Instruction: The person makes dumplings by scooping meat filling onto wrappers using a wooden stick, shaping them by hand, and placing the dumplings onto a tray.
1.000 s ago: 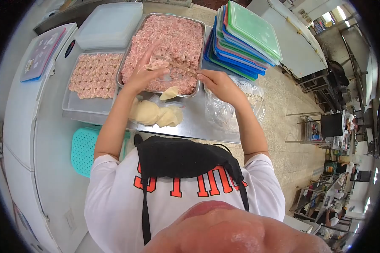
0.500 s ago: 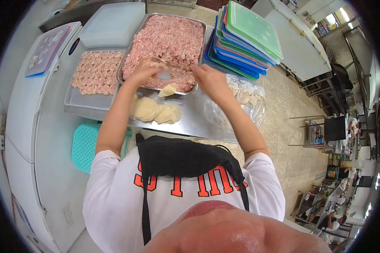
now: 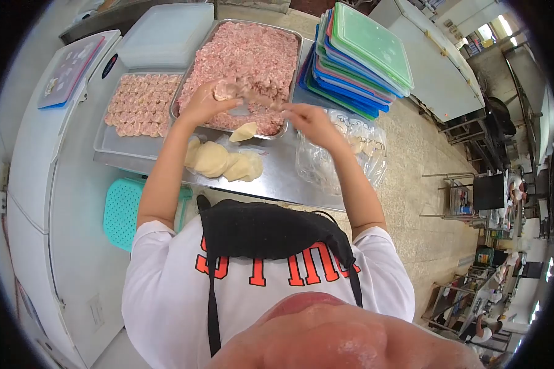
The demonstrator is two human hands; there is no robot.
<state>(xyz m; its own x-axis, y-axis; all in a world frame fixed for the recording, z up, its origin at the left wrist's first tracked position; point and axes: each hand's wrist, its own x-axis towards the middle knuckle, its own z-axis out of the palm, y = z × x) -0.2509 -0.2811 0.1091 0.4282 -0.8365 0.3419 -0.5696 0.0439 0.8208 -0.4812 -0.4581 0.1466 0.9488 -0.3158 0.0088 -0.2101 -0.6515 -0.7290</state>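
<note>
Above the near left part of a metal tray of ground meat, my left hand cups a filled dumpling in its fingers. My right hand grips a narrow, flat spatula, blurred by motion, whose end points left over the meat. The pan's bottom shows through a gap in the meat below it. Close to my left forearm, round dough wrappers lie overlapped on the steel table, and a single wrapper leans at the tray's near edge.
Left of the meat, a plastic tray holds rows of finished dumplings. Stacked clear containers stand behind it, and coloured lids are piled at right. A plastic bag of wrappers lies by my right forearm. A turquoise basket sits below.
The spatula has drawn slightly down and away from my left hand, while my right hand has shifted a little right and down. My left hand has turned, showing the filled dumpling in its fingers.
</note>
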